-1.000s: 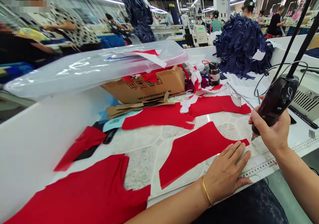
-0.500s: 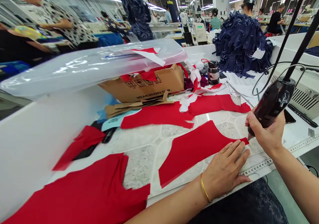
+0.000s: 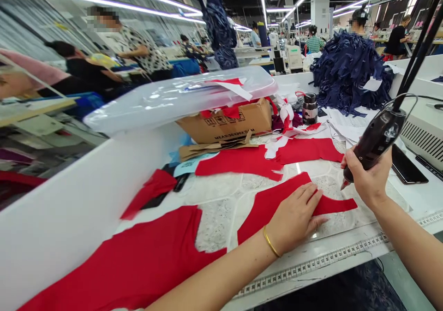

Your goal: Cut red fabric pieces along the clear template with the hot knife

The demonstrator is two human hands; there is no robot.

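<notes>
My left hand (image 3: 294, 218) lies flat on a cut piece of red fabric (image 3: 273, 209), pressing it to the stone-patterned table mat (image 3: 221, 209). My right hand (image 3: 368, 177) grips a black corded handheld cutter (image 3: 379, 135), its pointed metal tip just above the mat, close to the fabric's narrow red strip (image 3: 337, 205). Other cut red pieces lie around: a large one (image 3: 128, 265) at the lower left, and others (image 3: 238, 161) (image 3: 308, 150) further back.
A tape measure (image 3: 311, 265) runs along the table's near edge. Behind stand a cardboard box (image 3: 224, 122) under a clear plastic lid (image 3: 173, 98), a metal canister (image 3: 309, 109), and a heap of navy fabric strips (image 3: 349, 75). A phone (image 3: 408, 165) lies by a white machine (image 3: 424, 135). Co-workers sit at left.
The view has swung left, so everything sits further right. My left hand has slid up onto the middle of the red piece. The cutter's tip has lifted off the strip's end.
</notes>
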